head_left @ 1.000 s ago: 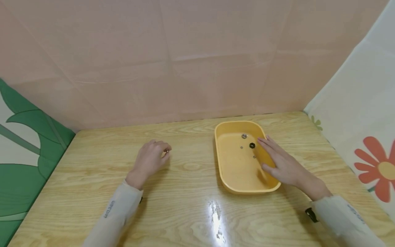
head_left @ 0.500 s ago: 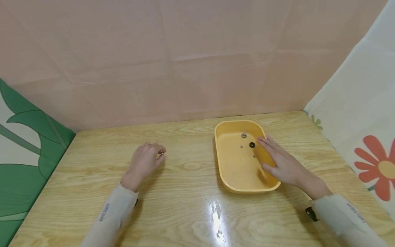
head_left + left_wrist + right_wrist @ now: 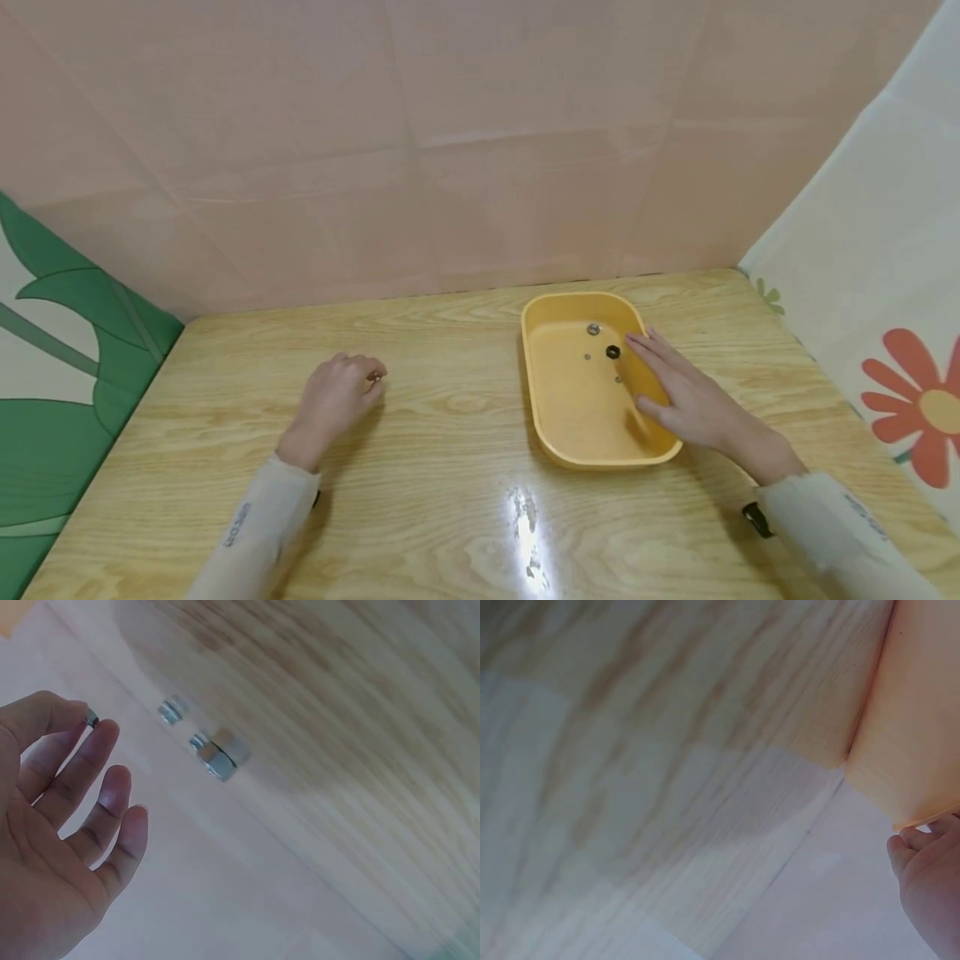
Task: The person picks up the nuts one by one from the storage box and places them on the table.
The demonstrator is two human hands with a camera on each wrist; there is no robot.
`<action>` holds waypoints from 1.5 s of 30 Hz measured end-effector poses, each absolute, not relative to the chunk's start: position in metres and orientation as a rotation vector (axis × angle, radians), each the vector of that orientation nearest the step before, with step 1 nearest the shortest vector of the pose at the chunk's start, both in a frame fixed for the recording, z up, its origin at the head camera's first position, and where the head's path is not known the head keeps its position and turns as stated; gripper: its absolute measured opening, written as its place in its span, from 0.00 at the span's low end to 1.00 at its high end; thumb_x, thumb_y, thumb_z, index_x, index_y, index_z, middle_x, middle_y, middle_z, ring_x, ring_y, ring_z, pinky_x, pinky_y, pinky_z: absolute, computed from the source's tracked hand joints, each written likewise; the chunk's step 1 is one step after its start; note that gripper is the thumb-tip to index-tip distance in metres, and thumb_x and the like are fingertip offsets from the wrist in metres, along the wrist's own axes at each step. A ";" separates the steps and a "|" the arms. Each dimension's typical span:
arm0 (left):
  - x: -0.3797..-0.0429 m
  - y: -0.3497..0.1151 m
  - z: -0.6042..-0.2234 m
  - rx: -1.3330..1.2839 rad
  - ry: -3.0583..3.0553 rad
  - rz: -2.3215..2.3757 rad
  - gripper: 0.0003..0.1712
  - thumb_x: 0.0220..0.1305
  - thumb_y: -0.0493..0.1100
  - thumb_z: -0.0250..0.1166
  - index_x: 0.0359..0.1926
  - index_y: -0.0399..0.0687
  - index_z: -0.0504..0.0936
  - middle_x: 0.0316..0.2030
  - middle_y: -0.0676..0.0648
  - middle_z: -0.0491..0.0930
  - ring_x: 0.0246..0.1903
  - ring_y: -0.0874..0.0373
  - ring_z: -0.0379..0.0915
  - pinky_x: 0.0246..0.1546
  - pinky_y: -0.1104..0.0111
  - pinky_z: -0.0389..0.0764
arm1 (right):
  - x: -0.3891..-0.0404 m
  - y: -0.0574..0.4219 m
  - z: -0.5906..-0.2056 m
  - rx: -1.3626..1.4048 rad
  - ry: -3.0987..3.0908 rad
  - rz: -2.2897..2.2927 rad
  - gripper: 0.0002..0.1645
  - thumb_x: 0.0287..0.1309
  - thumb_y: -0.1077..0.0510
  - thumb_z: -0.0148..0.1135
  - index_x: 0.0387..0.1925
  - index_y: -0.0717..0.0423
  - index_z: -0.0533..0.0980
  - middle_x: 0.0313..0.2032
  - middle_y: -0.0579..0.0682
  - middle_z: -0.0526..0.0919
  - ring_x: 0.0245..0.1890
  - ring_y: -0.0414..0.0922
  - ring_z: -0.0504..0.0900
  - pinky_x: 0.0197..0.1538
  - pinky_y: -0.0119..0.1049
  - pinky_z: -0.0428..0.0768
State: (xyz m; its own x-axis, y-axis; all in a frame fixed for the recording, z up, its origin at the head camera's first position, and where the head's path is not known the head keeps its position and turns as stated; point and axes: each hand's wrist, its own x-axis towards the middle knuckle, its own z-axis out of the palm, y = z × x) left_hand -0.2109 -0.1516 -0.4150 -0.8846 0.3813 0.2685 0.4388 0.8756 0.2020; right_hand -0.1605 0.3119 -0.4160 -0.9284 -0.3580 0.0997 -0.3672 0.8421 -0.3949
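My left hand [image 3: 335,400] pinches a small metal nut [image 3: 91,718] between thumb and index fingertip, left of the yellow tray [image 3: 534,400]. The left wrist view shows the other fingers loosely bent. Beyond the fingertips, in that view, a silver nut [image 3: 171,711], a smaller one and a larger hex nut [image 3: 220,763] lie on the wooden table; the hand hides them from the head camera. My right hand [image 3: 693,400] rests on the tray's right rim, fingers fairly straight and thumb over the inside. In the right wrist view, its fingertips [image 3: 900,851] touch the rim.
Inside the tray lie a silver nut [image 3: 593,329], a black nut [image 3: 612,352] and two tiny metal pieces. A pink sheet [image 3: 420,167] stands behind the wooden table [image 3: 450,517]. Patterned sheets flank both sides, one with a red flower [image 3: 937,408].
My left hand has moved left and slightly toward me, still pinching the small nut. The right hand and the tray have stayed in place.
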 end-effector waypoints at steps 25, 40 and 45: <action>-0.206 -0.182 -0.425 -0.544 -2.929 -0.325 0.06 0.58 0.36 0.70 0.38 0.43 0.88 0.33 0.46 0.88 0.29 0.54 0.76 0.29 0.61 0.78 | -0.161 0.311 -0.414 0.605 -2.985 0.634 0.46 0.62 0.56 0.59 0.76 0.63 0.52 0.76 0.64 0.53 0.77 0.63 0.45 0.70 0.68 0.55; -0.205 -0.192 -0.424 -0.549 -2.995 -0.298 0.07 0.57 0.33 0.69 0.38 0.44 0.88 0.34 0.46 0.88 0.31 0.53 0.78 0.32 0.58 0.80 | -0.160 0.312 -0.415 0.593 -2.985 0.640 0.46 0.61 0.57 0.60 0.75 0.63 0.52 0.76 0.63 0.53 0.77 0.63 0.46 0.70 0.68 0.56; -0.205 -0.193 -0.425 -0.536 -3.002 -0.304 0.07 0.57 0.33 0.68 0.37 0.45 0.88 0.35 0.45 0.87 0.31 0.52 0.78 0.32 0.57 0.80 | -0.160 0.312 -0.415 0.595 -2.999 0.641 0.46 0.61 0.57 0.60 0.75 0.63 0.52 0.76 0.64 0.53 0.77 0.64 0.45 0.70 0.68 0.55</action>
State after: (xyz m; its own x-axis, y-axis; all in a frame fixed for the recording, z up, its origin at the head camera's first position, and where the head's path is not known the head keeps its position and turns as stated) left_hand -0.2053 -0.1935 -0.4248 -0.9360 0.3344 0.1105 0.3497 0.9192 0.1808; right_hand -0.1604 0.3122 -0.4147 -0.9273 -0.3619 0.0951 -0.3692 0.8433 -0.3906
